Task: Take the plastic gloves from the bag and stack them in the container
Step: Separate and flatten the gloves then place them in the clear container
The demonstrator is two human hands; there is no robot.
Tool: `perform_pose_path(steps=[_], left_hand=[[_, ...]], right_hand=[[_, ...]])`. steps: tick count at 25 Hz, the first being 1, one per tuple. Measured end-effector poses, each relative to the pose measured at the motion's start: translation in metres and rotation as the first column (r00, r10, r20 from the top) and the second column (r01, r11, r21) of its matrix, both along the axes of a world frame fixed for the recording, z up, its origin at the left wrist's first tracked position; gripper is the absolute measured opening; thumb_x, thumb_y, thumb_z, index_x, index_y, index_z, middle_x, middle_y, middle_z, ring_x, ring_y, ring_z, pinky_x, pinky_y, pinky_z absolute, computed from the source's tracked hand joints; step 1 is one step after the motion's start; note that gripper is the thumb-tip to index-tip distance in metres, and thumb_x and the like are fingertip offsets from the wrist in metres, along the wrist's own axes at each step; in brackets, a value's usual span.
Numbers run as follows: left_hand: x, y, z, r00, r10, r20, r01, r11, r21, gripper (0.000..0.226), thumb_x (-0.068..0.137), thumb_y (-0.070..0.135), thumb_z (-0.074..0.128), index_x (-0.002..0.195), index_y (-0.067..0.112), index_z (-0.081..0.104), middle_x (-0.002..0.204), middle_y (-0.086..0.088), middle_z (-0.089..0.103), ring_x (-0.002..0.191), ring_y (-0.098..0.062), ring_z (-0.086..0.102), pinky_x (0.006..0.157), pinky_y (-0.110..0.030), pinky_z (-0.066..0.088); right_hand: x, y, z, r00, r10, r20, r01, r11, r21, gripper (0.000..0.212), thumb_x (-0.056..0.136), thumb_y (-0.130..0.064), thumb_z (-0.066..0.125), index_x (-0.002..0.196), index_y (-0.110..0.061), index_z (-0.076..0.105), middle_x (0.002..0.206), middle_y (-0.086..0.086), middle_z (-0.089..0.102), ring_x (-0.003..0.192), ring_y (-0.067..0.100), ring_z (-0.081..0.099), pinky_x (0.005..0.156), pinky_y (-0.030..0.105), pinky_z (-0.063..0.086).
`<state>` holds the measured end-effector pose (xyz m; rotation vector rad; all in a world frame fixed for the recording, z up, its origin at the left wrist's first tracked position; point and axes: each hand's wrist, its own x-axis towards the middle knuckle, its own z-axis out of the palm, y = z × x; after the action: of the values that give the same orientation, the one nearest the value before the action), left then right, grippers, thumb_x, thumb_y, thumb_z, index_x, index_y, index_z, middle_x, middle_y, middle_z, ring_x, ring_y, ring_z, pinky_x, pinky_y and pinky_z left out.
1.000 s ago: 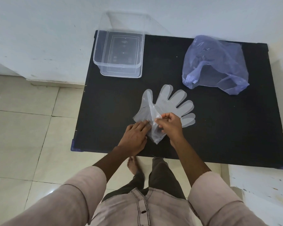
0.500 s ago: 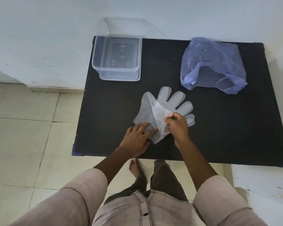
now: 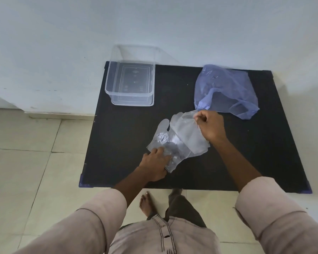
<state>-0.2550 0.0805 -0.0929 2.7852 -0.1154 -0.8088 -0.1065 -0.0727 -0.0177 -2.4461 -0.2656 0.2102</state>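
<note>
Clear plastic gloves [image 3: 184,136] lie in a small pile in the middle of the black table [image 3: 121,136]. My right hand [image 3: 210,126] pinches the cuff edge of the top glove and holds it lifted and folded back toward the far right. My left hand [image 3: 155,163] presses down on the near end of the pile, fingers on the plastic. The purple plastic bag [image 3: 228,90] lies crumpled at the table's far right. The clear rectangular container [image 3: 129,83] stands at the far left corner, with nothing visible inside.
A pale wall runs along the table's far edge. Tiled floor [image 3: 26,162] lies to the left and below. My bare foot [image 3: 146,203] shows under the table's near edge.
My right hand has pulled the top glove's cuff up and away toward the bag, peeling it over the pile. My left hand stays pressing on the pile's near end.
</note>
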Motion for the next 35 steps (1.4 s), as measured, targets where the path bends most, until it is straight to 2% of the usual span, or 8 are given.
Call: perform_pose_path(steps=[6,16,24,26,28,31,33,35], left_hand=[[0.016,0.001,0.007,0.994,-0.071,-0.088,0.072,0.997,0.000,0.069,0.089,0.043,0.058,0.149,0.030,0.027,0.157,-0.015,0.017,0.142,-0.041,0.024,0.108,-0.062,0.032],[0.021,0.011,0.012,0.975,-0.193,-0.108,0.191,0.981,-0.027,0.060,0.095,0.044,0.050,0.148,0.021,0.035,0.160,-0.012,0.021,0.146,-0.037,0.021,0.117,-0.054,0.023],[0.041,0.015,0.038,0.959,-0.149,-0.242,0.145,0.989,-0.034,0.056,0.091,0.042,0.056,0.142,0.022,0.043,0.147,-0.011,0.039,0.137,-0.034,0.037,0.112,-0.050,0.032],[0.055,0.014,0.077,0.989,-0.058,-0.134,0.047,0.995,-0.085,0.051,0.091,0.039,0.057,0.138,0.023,0.047,0.140,-0.005,0.049,0.128,-0.028,0.048,0.107,-0.046,0.040],[0.067,0.011,0.125,0.977,0.085,0.194,-0.044,0.977,-0.208,0.041,0.089,0.037,0.059,0.128,0.027,0.056,0.127,0.002,0.058,0.115,-0.021,0.058,0.097,-0.041,0.048],[0.087,0.006,0.178,0.712,0.376,0.593,-0.061,0.875,-0.481,0.036,0.084,0.033,0.068,0.119,0.027,0.061,0.122,0.004,0.060,0.105,-0.014,0.059,0.087,-0.031,0.052],[0.108,0.001,0.194,0.664,0.462,0.588,-0.047,0.810,-0.584,0.047,0.082,0.035,0.073,0.126,0.023,0.060,0.129,0.001,0.060,0.113,-0.013,0.056,0.091,-0.025,0.048],[0.124,0.003,0.201,0.794,0.439,0.421,-0.054,0.741,-0.670,0.054,0.080,0.035,0.077,0.130,0.019,0.060,0.132,0.002,0.062,0.116,-0.010,0.057,0.093,-0.016,0.042]], right_hand=[[0.028,-0.006,0.053,0.987,-0.010,0.159,0.021,0.998,-0.066,0.016,0.093,-0.014,0.057,0.092,-0.007,0.071,0.094,0.009,0.074,0.078,0.013,0.061,0.064,0.014,0.038],[0.027,-0.008,0.088,0.964,-0.032,0.264,0.062,0.992,-0.109,0.022,0.096,-0.022,0.054,0.093,-0.006,0.069,0.086,0.013,0.072,0.079,0.028,0.068,0.077,0.042,0.055],[0.025,-0.015,0.096,0.966,0.064,0.251,-0.054,0.998,-0.045,0.018,0.094,-0.019,0.057,0.094,-0.009,0.072,0.087,0.012,0.074,0.079,0.026,0.068,0.078,0.037,0.056],[0.025,-0.018,0.099,0.963,0.121,0.240,-0.122,0.992,-0.010,0.017,0.093,-0.017,0.059,0.092,-0.008,0.073,0.088,0.014,0.074,0.080,0.029,0.068,0.080,0.040,0.056],[0.027,-0.022,0.104,0.956,0.184,0.227,-0.185,0.983,-0.014,0.015,0.093,-0.015,0.059,0.093,-0.010,0.073,0.091,0.013,0.074,0.082,0.028,0.068,0.081,0.041,0.055],[0.034,-0.026,0.118,0.918,0.293,0.266,-0.298,0.954,-0.022,0.014,0.092,-0.013,0.061,0.094,-0.009,0.073,0.092,0.012,0.074,0.083,0.026,0.068,0.080,0.038,0.056],[0.037,-0.031,0.131,0.876,0.371,0.309,-0.377,0.925,-0.043,0.013,0.091,-0.012,0.061,0.093,-0.007,0.074,0.090,0.013,0.073,0.080,0.028,0.067,0.078,0.041,0.056],[0.039,-0.030,0.137,0.849,0.424,0.317,-0.427,0.902,-0.064,0.013,0.090,-0.009,0.061,0.090,-0.007,0.074,0.088,0.012,0.073,0.079,0.028,0.066,0.078,0.045,0.055]])
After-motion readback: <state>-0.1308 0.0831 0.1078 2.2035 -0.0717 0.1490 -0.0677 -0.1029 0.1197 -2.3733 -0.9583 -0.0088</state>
